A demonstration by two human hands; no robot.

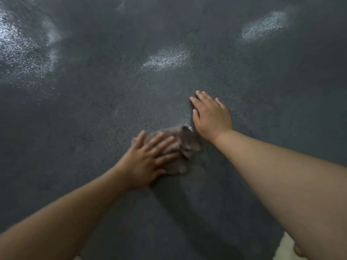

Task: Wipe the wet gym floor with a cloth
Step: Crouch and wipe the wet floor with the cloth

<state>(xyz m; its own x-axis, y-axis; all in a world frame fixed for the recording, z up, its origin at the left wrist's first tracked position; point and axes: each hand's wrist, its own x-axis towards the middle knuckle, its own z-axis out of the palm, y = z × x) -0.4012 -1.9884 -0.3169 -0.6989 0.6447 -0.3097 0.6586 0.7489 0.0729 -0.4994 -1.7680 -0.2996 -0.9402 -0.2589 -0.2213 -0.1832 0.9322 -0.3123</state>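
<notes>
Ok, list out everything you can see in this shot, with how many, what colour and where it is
floor: one, dark grey, speckled, fills the view
wet glints: several shiny pale patches, far left, centre and far right
cloth: one, dull brownish-mauve, crumpled on the floor at centre
pale thing: one, off-white, bottom right corner, too cropped to identify
left hand: one, fingers spread, pressing flat on the cloth
right hand: one, fingers straight, flat on the floor just beyond and to the right of the cloth
forearms: two, bare, reaching in from the bottom corners
</notes>
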